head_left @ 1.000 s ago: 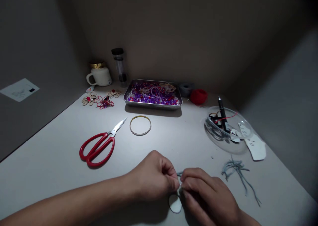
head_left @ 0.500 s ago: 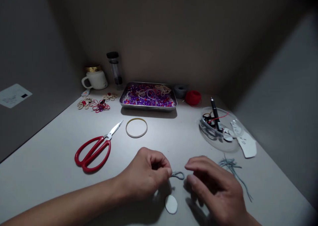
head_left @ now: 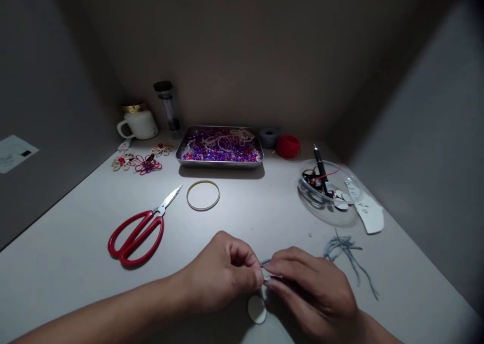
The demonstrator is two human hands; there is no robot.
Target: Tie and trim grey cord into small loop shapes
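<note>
Head view shows the left hand (head_left: 223,273) and right hand (head_left: 310,293) meeting fingertip to fingertip low over the pale table (head_left: 75,248), both pinched on a short grey cord loop (head_left: 265,262). Just beneath them lies a small white oval paper piece (head_left: 257,308). Red-handled scissors (head_left: 138,230) and a thin yellow ring (head_left: 203,195) lie farther back, well apart from the hands

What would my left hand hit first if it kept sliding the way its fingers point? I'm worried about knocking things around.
The left hand points right, fingertips already touching the right hand at the grey cord loop. So the right hand comes first.
</note>
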